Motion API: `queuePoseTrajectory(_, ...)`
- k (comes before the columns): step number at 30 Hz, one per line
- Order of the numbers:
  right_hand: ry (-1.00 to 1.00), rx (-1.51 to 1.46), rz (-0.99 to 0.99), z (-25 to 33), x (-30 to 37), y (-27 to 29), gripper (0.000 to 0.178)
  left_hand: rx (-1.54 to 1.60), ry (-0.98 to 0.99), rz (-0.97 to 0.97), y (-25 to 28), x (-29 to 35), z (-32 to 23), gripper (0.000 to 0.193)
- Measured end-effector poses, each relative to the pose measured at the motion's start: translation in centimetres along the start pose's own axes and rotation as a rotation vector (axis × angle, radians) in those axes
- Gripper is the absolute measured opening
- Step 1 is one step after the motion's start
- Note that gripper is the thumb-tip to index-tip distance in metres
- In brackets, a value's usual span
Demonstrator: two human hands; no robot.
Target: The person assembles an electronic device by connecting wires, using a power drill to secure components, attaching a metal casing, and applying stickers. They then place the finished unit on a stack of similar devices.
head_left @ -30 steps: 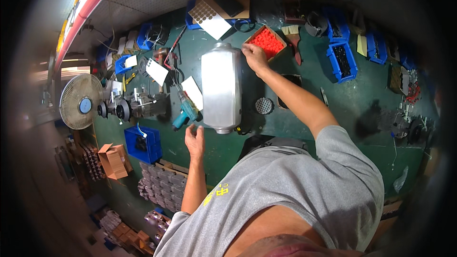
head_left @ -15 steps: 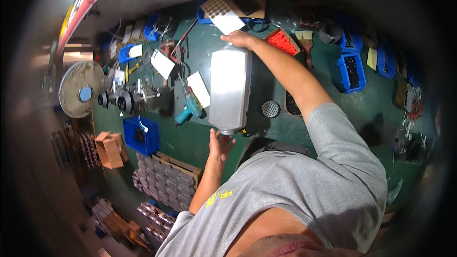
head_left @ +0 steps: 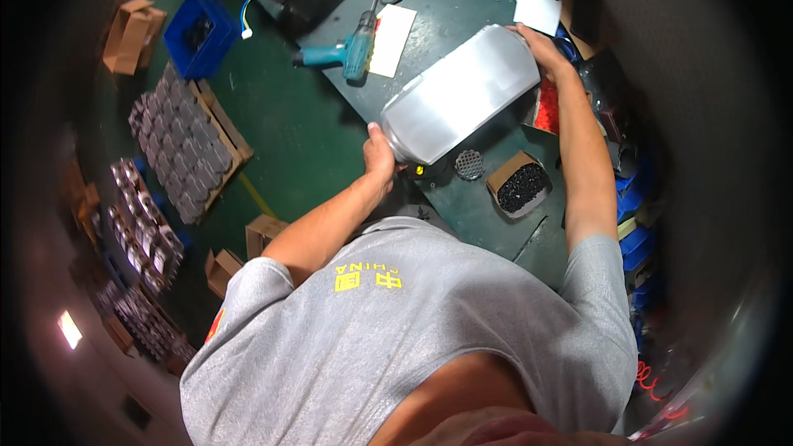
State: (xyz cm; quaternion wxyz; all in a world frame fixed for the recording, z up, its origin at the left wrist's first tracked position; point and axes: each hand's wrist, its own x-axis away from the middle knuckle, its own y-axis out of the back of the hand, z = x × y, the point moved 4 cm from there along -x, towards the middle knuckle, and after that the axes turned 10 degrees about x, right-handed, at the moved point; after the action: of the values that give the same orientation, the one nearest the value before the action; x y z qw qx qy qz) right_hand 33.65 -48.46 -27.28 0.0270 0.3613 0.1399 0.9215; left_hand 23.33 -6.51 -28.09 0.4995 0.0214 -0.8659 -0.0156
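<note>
Presently | bare left hand [head_left: 378, 154]: fingers curled, gripping the near end of a long silver metal housing [head_left: 462, 92] | housing: aslant between both hands' fingers | bare right hand [head_left: 543, 51]: fingers bent, gripping its far end | white sheet with brown discs [head_left: 538, 7]: just beyond right fingers

The head camera, a wide fisheye, looked steeply down from above the wearer's shirt [head_left: 429, 297], which lay nearest and filled the lower middle of the field. The left hand [head_left: 380, 157] and right hand [head_left: 541, 49] were seen from behind and above, farther out, in the upper half. The bench [head_left: 450, 12] ran aslant beneath them, the floor [head_left: 281, 107] lay lower at left, and the round field darkened toward its rim.
</note>
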Motion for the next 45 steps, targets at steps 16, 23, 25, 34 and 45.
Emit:
queuePoseTrajectory(16,-0.029,-0.106,0.0,0.7,0.7,-0.7,0.051,0.195,-0.086,0.594,3.0,1.1,0.6,0.074)
queuePoseTrajectory(23,-0.051,-0.126,0.02,1.2,1.1,-0.9,0.05,0.048,-0.203,0.606,3.7,-0.3,0.6,0.07)
queuePoseTrajectory(25,-0.063,-0.118,0.024,1.6,1.3,-1.2,0.05,0.038,-0.248,0.584,3.9,-0.9,1.1,0.065)
queuePoseTrajectory(34,-0.012,-0.057,-0.016,1.1,0.4,-1.2,0.047,0.098,-0.222,0.593,3.5,-0.1,0.6,0.063)
queuePoseTrajectory(45,0.418,0.022,-0.953,-4.7,4.6,0.3,0.044,-0.004,-0.195,0.575,3.1,0.0,0.7,0.046)
